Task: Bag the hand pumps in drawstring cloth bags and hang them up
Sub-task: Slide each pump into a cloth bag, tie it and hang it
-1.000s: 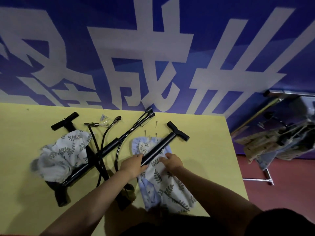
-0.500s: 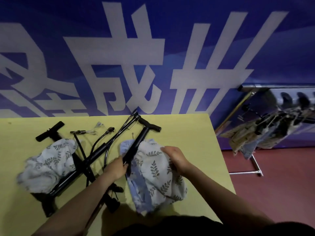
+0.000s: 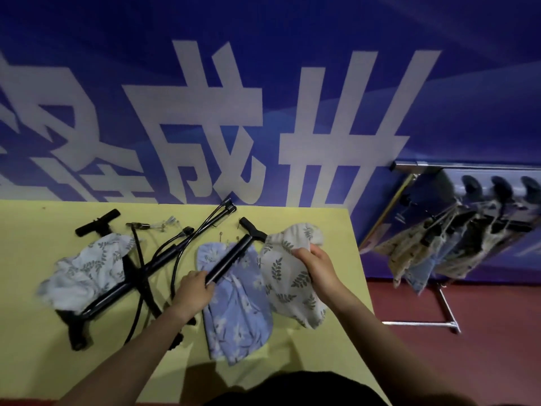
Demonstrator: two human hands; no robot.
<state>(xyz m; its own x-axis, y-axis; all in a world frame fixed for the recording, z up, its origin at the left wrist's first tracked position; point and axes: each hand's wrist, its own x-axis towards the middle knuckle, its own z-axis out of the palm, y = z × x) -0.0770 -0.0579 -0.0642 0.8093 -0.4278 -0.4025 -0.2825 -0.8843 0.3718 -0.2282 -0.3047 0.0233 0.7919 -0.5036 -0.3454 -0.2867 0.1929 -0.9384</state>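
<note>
- Head view: the pump (image 3: 231, 260) lies slanted on the blue bag (image 3: 234, 303), its handle away from the person.
- Left hand (image 3: 193, 294) grips the pump's barrel at its near end, fingers curled round it.
- Right hand (image 3: 316, 265) pinches the white bag (image 3: 289, 276), which lies bunched just right of the pump.
- Judgement: the step is getting a bag's mouth open for this pump. It would go best with the barrel held steady, the white bag's mouth spread wide by the right fingers, and the near end fed in first.
- Left of the left fingers, two more pumps (image 3: 140, 276) lie crossed, with another bag (image 3: 87, 271) on them.
- Well right of the table (image 3: 322, 227), a rack (image 3: 456, 230) carries bagged pumps.
</note>
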